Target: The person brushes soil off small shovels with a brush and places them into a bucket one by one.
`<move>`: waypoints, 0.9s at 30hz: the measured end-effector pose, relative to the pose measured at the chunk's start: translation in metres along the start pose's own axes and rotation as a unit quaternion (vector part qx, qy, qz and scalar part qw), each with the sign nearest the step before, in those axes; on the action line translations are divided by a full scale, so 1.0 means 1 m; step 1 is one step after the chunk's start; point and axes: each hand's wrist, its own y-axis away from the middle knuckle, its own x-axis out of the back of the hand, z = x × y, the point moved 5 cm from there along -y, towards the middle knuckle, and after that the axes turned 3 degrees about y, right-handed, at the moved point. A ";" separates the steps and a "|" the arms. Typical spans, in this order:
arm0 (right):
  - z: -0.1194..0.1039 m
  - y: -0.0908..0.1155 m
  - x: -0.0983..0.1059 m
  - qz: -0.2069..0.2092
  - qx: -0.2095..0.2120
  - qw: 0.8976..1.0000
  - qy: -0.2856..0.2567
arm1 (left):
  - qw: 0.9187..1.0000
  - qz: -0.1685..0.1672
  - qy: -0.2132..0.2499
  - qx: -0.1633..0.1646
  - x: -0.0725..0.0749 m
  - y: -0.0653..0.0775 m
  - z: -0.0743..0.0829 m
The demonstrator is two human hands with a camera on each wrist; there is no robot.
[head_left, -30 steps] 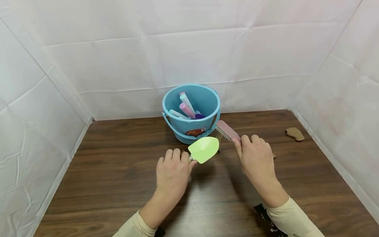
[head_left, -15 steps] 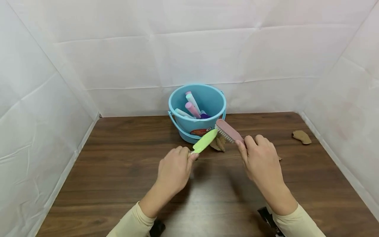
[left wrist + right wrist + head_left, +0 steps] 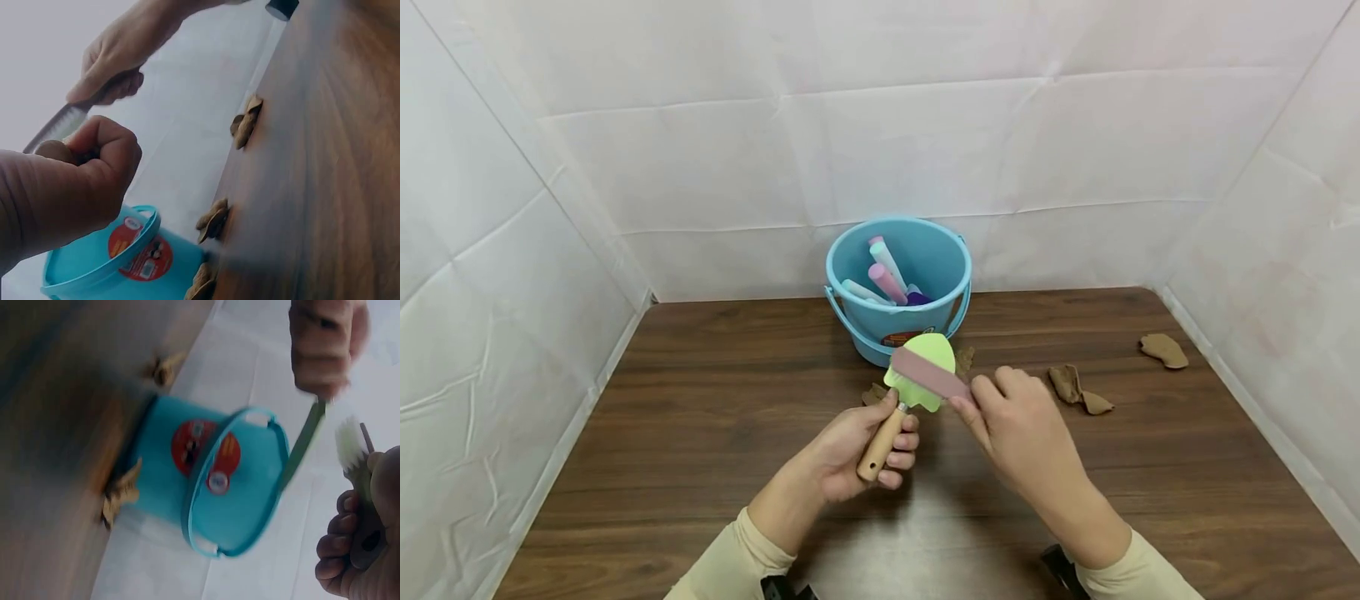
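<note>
My left hand (image 3: 857,450), turned with the palm partly up, holds a green trowel (image 3: 936,347) by its wooden handle (image 3: 880,446). My right hand (image 3: 1022,429) grips a pink brush (image 3: 928,372) that crosses above the trowel's blade. Its pale bristles (image 3: 350,447) are seen in the right wrist view, with a gap between them and the blade. Behind the trowel stands a blue bucket (image 3: 895,325) with its handle down at the front. Dry brown leaves lie near it: one leaf (image 3: 964,360) at its right, another leaf (image 3: 874,393) partly hidden by my left thumb.
Pink and light blue stick-like handles (image 3: 887,282) and a purple piece lie inside the bucket. More dry leaves (image 3: 1064,383) rest on the right of the wooden table (image 3: 715,433), one leaf (image 3: 1163,351) near the edge. White sheets (image 3: 715,167) wall in the back and sides.
My left hand has rolled over, so the trowel's blade now shows its broad face. The brush has moved left and down from beside the bucket to above the blade. Leaves at the right are uncovered.
</note>
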 end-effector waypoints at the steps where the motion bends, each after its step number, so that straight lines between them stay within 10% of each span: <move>1: -0.004 0.001 -0.002 -0.005 0.004 1.000 -0.005 | 1.000 -0.005 0.006 0.003 -0.001 0.000 -0.001; 11: -0.021 0.006 -0.009 -0.007 -0.003 1.000 -0.001 | 1.000 -0.010 0.011 -0.004 -0.009 -0.002 -0.006; 27: 0.046 0.003 -0.005 0.007 -0.101 0.992 0.075 | 0.999 0.007 -0.050 -0.001 -0.010 0.001 -0.006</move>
